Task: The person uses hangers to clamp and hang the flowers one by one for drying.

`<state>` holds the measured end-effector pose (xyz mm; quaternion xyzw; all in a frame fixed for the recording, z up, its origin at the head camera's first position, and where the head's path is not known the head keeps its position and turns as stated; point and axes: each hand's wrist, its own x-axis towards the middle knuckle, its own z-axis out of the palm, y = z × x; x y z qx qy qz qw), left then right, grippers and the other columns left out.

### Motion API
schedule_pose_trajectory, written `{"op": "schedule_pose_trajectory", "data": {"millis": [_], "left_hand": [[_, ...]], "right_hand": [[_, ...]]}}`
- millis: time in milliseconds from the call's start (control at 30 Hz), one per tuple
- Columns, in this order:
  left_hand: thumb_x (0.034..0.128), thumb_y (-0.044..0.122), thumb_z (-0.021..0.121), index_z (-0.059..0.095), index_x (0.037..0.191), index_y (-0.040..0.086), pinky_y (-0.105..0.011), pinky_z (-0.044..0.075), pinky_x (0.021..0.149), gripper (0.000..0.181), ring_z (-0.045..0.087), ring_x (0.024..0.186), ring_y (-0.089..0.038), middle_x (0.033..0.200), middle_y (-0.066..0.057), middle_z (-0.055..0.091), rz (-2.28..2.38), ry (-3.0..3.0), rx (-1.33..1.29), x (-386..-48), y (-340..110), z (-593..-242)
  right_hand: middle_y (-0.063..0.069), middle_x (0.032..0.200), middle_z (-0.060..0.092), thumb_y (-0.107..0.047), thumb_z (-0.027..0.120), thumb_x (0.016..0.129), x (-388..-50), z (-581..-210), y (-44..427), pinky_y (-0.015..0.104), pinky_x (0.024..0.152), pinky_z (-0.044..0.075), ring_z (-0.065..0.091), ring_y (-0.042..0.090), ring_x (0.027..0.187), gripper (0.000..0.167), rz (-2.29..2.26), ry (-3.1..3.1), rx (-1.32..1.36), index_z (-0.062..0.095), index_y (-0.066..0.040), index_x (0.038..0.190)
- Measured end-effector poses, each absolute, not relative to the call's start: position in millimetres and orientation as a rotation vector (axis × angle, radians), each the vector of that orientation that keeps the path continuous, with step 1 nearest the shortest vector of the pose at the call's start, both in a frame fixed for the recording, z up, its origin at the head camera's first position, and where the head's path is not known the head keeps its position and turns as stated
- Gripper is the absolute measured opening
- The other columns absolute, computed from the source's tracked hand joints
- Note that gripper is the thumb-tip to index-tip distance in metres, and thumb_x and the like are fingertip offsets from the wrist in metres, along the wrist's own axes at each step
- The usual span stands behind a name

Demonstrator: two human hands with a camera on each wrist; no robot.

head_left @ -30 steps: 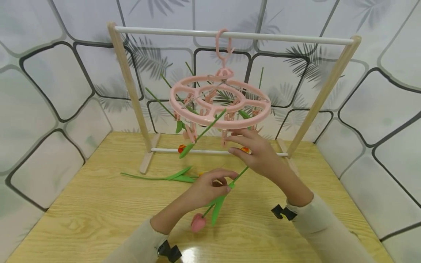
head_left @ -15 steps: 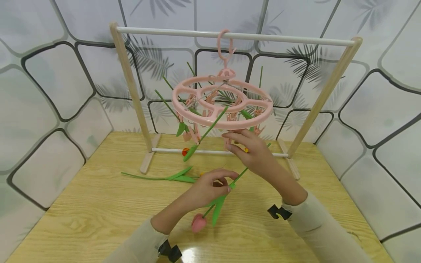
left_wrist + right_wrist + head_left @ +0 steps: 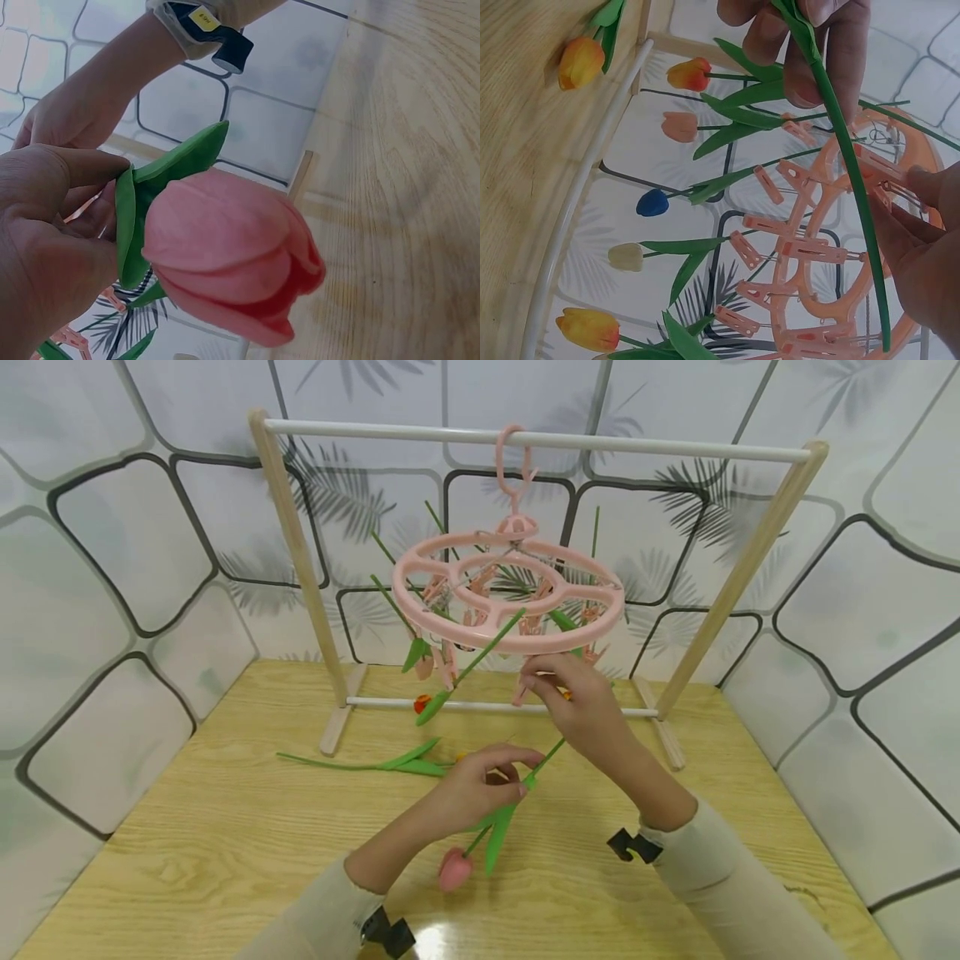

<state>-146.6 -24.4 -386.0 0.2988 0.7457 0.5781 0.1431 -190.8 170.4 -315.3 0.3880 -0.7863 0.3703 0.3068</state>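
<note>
My left hand point(image 3: 480, 789) pinches the green stem of a pink artificial tulip point(image 3: 454, 870) by its leaves. The bloom points down toward the table; in the left wrist view the tulip point(image 3: 232, 255) fills the middle. Up at the near rim of a round pink clip hanger point(image 3: 517, 645), my right hand point(image 3: 592, 702) pinches a pink clothespin point(image 3: 521, 695) between thumb and fingers. In the right wrist view, the tulip's stem point(image 3: 855, 195) passes close to that clothespin, apart from it as far as I can tell. Whether the clothespin's jaws are spread is hidden.
Several tulips, among them a blue one point(image 3: 652, 202) and a cream one point(image 3: 625, 256), hang bloom-down from other clothespins. The hanger hooks over a white rod point(image 3: 645, 444) on a wooden-legged rack point(image 3: 300, 560). Another tulip point(image 3: 405, 767) lies on the wooden table point(image 3: 225, 843).
My right hand has shifted slightly, its fingers now closed on the clothespin, which tilts. The hanger has swung a little to the right. My left hand with the pink tulip stays nearly still.
</note>
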Motion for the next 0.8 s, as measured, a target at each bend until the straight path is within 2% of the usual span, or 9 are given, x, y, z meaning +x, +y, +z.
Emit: {"op": "schedule_pose_trajectory", "data": {"millis": [233, 367, 467, 600, 800], "left_hand": [[0.0987, 0.010, 0.061, 0.061, 0.139, 0.017, -0.032, 0.054, 0.092, 0.040, 0.059, 0.102, -0.017, 0.133, 0.001, 0.062, 1.663, 2.184, 0.887, -151, -26, -388], [0.0990, 0.012, 0.061, 0.061, 0.139, 0.017, -0.032, 0.053, 0.091, 0.040, 0.059, 0.102, -0.017, 0.136, -0.002, 0.062, 1.672, 2.198, 0.886, -156, -30, -386], [0.0985, 0.013, 0.063, 0.062, 0.139, 0.016, -0.032, 0.053, 0.089, 0.040, 0.060, 0.102, -0.017, 0.137, -0.001, 0.062, 1.676, 2.225, 0.856, -161, -34, -383], [0.0977, 0.014, 0.064, 0.064, 0.137, 0.018, -0.033, 0.054, 0.084, 0.040, 0.060, 0.105, -0.019, 0.136, 0.000, 0.063, 1.670, 2.242, 0.817, -170, -38, -375], [0.0985, 0.014, 0.062, 0.063, 0.138, 0.019, -0.033, 0.054, 0.080, 0.040, 0.058, 0.107, -0.022, 0.135, 0.000, 0.063, 1.645, 2.210, 0.829, -182, -44, -365]], "right_hand": [[0.012, 0.108, 0.072, 0.003, 0.069, 0.091, -190, -309, 171, 0.031, 0.084, 0.059, 0.071, 0.024, 0.098, 0.022, 0.956, -2.088, 1.034, 0.072, 0.000, 0.113], [0.010, 0.105, 0.074, 0.002, 0.069, 0.091, -192, -307, 173, 0.027, 0.076, 0.055, 0.070, 0.020, 0.092, 0.024, 0.921, -2.101, 1.044, 0.073, -0.001, 0.114], [0.009, 0.103, 0.074, 0.002, 0.070, 0.091, -192, -305, 173, 0.027, 0.075, 0.054, 0.069, 0.020, 0.091, 0.022, 0.915, -2.110, 1.062, 0.074, -0.001, 0.112], [0.011, 0.103, 0.074, 0.003, 0.072, 0.088, -194, -303, 173, 0.031, 0.082, 0.056, 0.068, 0.024, 0.098, 0.017, 0.904, -2.107, 1.093, 0.075, 0.001, 0.104], [0.011, 0.103, 0.074, 0.004, 0.071, 0.088, -191, -298, 175, 0.028, 0.084, 0.055, 0.067, 0.026, 0.100, 0.013, 0.928, -2.134, 1.087, 0.076, 0.002, 0.100]]}}
